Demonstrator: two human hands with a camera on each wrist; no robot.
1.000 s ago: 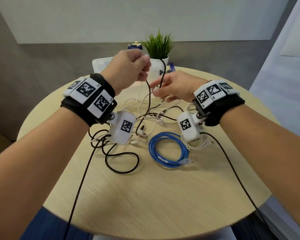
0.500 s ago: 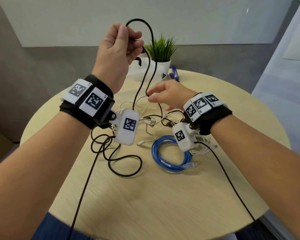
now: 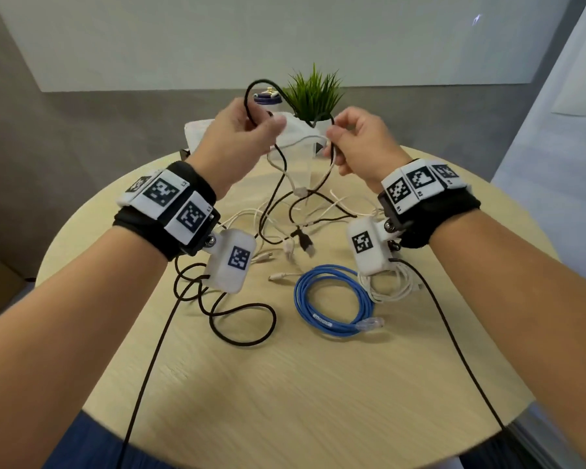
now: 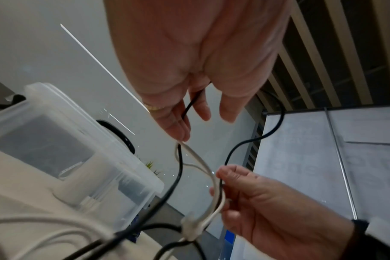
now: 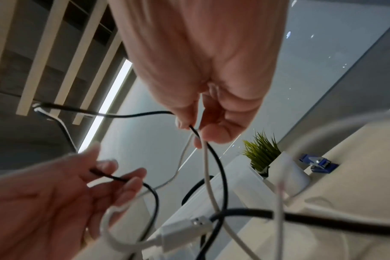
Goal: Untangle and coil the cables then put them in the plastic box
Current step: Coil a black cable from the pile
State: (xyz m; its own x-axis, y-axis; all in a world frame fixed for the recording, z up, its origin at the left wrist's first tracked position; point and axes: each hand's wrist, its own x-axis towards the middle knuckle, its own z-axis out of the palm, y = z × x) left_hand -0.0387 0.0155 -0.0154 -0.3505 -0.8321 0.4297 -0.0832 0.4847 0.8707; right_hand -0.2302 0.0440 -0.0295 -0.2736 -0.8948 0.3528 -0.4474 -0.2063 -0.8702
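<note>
Both hands are raised over the far part of the round table (image 3: pixel 285 384). My left hand (image 3: pixel 264 126) pinches a black cable (image 3: pixel 249 93) that arches up and across to my right hand (image 3: pixel 332 137). The right hand pinches that black cable (image 5: pixel 220 176) together with a white cable (image 5: pixel 206 167). Both cables hang into a tangle (image 3: pixel 298 214) of black and white leads on the table. In the left wrist view the black cable (image 4: pixel 276 123) runs between my left fingers (image 4: pixel 178 126). The clear plastic box (image 3: pixel 193 130) stands behind my left hand, with a black cable inside it (image 4: pixel 122 135).
A coiled blue cable (image 3: pixel 332 299) lies mid-table, with a coiled white cable (image 3: pixel 389 289) to its right. Loose black loops (image 3: pixel 241 319) lie at the left. A potted plant (image 3: pixel 313 96) stands at the back. Black wrist-camera leads trail over the front edge.
My left hand came down from its high lift with the black cable. My right hand rose and took hold of the black and white cables, lifting part of the tangle.
</note>
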